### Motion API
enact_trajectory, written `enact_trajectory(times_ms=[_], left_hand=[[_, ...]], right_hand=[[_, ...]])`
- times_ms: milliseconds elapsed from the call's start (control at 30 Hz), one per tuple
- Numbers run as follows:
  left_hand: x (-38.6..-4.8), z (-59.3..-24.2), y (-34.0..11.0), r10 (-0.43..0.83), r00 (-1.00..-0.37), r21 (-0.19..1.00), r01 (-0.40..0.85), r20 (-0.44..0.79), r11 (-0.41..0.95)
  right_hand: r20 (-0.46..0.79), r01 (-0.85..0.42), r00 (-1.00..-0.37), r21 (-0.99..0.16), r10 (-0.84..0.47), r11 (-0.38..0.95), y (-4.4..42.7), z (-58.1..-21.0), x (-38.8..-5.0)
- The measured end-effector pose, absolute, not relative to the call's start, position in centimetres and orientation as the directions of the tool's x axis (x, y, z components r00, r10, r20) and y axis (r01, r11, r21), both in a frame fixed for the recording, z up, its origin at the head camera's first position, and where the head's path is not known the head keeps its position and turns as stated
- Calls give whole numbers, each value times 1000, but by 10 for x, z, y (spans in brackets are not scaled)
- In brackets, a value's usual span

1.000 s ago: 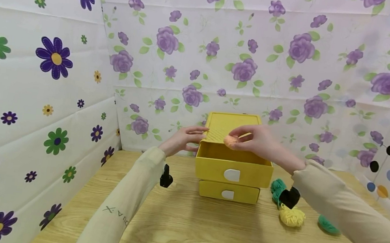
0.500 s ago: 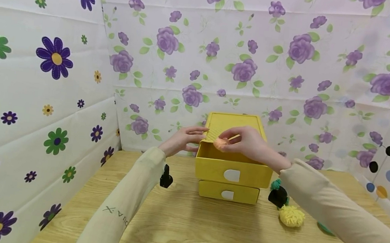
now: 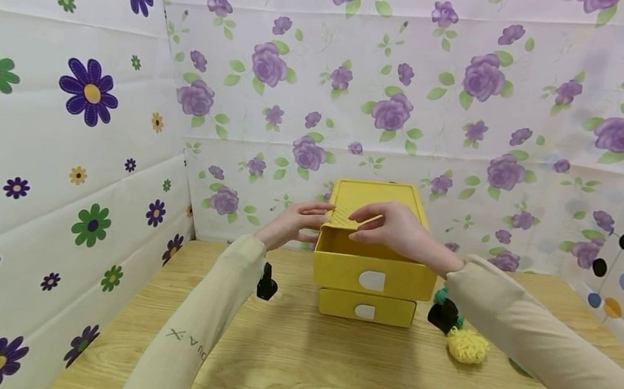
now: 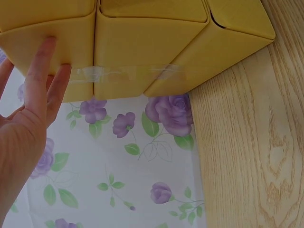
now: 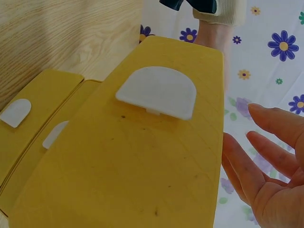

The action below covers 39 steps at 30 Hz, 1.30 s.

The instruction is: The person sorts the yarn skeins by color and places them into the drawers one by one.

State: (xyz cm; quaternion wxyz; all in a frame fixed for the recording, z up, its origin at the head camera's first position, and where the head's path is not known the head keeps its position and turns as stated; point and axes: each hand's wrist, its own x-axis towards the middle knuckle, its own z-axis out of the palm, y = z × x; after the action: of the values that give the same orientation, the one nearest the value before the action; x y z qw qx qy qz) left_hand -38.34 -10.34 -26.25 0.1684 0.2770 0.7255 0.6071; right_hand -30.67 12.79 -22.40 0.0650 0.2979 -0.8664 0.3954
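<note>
The top drawer (image 3: pixel 345 273) lies at six o'clock from the right hand (image 3: pixel 396 230), four from the left hand (image 3: pixel 294 222), fingers parted.

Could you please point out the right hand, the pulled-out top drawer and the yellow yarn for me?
Right hand (image 3: pixel 396 229): head view, on the back of the hand.
Pulled-out top drawer (image 3: pixel 401 281): head view, on its front panel.
Yellow yarn (image 3: pixel 468 346): head view, on the middle of the bundle.
</note>
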Motion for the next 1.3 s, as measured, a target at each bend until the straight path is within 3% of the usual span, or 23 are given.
enact_trajectory(times_ms=[667,1300], left_hand=[[-404,-280,-101,562,-817,972,215,127,93],[-403,-279,-103,570,-812,973,212,121,95]], right_hand=[[320,-484,-828,-822,-460,300,165,-214,-296],[359,-508,-818,-817,-449,273,226,-213,-274]])
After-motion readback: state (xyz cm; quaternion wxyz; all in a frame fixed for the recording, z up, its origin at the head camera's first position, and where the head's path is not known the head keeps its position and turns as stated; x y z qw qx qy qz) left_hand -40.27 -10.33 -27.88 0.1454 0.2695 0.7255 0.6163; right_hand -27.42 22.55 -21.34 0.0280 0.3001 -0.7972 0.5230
